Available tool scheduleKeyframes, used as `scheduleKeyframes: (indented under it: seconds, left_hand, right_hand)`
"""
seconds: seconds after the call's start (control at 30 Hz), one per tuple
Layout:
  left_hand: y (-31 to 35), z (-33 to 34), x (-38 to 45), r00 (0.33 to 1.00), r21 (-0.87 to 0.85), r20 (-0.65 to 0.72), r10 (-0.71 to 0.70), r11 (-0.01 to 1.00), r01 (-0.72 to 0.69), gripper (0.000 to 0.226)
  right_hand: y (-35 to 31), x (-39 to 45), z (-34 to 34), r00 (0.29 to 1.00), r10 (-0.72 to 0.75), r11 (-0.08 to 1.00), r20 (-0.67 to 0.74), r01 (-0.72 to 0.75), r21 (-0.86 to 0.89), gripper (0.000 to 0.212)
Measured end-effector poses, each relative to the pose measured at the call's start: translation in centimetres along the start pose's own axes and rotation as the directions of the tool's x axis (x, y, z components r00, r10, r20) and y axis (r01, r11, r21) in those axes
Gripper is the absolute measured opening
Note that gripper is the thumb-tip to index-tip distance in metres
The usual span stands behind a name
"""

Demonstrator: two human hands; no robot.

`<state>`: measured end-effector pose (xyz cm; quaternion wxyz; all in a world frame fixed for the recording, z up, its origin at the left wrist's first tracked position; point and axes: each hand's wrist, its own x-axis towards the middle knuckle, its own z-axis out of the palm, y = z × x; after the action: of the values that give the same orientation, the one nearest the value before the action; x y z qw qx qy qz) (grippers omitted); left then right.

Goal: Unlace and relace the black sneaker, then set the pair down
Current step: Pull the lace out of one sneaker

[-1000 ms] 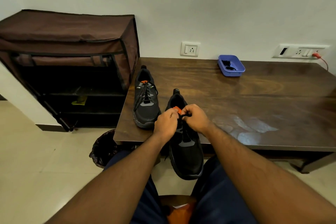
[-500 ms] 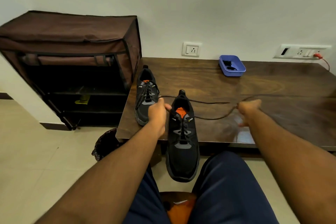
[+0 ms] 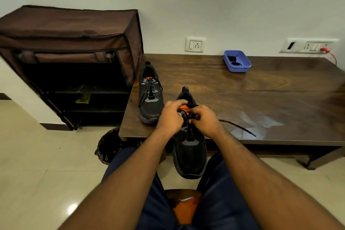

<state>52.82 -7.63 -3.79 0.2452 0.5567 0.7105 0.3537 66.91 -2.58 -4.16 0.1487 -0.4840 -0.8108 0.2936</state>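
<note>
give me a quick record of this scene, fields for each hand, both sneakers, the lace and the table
left hand: fingers curled at the tongue of the near sneaker
right hand: pinching the lace over the eyelets
near sneaker: toe overhangs the table's front edge, toward the person
far sneaker: laced, standing on the table's left end
lace: loose end trails right across the table
table: dark wood; blue tray near the wall

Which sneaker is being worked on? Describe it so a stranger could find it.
On the dark wooden table, look at the near edge. The worked sneaker overhangs it, toe toward the person, both hands at its orange tongue. The other sneaker sits fully on the table, untouched.
</note>
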Motion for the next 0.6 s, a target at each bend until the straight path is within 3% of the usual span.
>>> scheduleKeyframes:
  seconds: [0.03,0.07,0.2,0.37,0.43,0.6]
  left_hand:
    - [-0.1,-0.1,0.4,0.984,0.105,0.176,0.003,0.994,-0.021,0.057]
    - [0.1,-0.2,0.7,0.963,0.185,0.268,0.0,0.981,-0.052,0.06]
    - [0.6,-1.0,1.5,0.979,0.285,0.195,0.065,0.951,-0.12,0.038]
    - [-1.4,-1.9,2.3,0.933,0.284,0.353,0.066,0.943,-0.174,0.027]
    - [-2.0,-1.7,2.4,0.944,0.196,0.321,0.079,0.969,-0.148,0.013]
    - [-2.7,-0.6,2.5,0.991,-0.064,0.125,-0.038,0.997,0.046,0.025]
  right_hand:
    - [-0.1,0.1,-0.2,1.0,-0.008,0.999,0.01,0.008,-0.04,0.033]
    - [-0.2,0.3,-0.4,1.0,-0.009,0.997,0.024,0.011,-0.07,0.031]
    - [-0.4,0.6,-0.9,0.999,0.02,0.999,0.046,-0.018,-0.037,0.033]
    - [-0.4,0.8,-0.8,1.0,-0.027,0.997,0.008,0.027,-0.072,0.018]
    - [-0.6,0.6,-0.9,0.999,-0.025,0.997,0.031,0.028,-0.074,0.014]
    - [-0.3,0.4,-1.2,0.997,-0.021,0.995,0.072,0.028,-0.096,0.016]
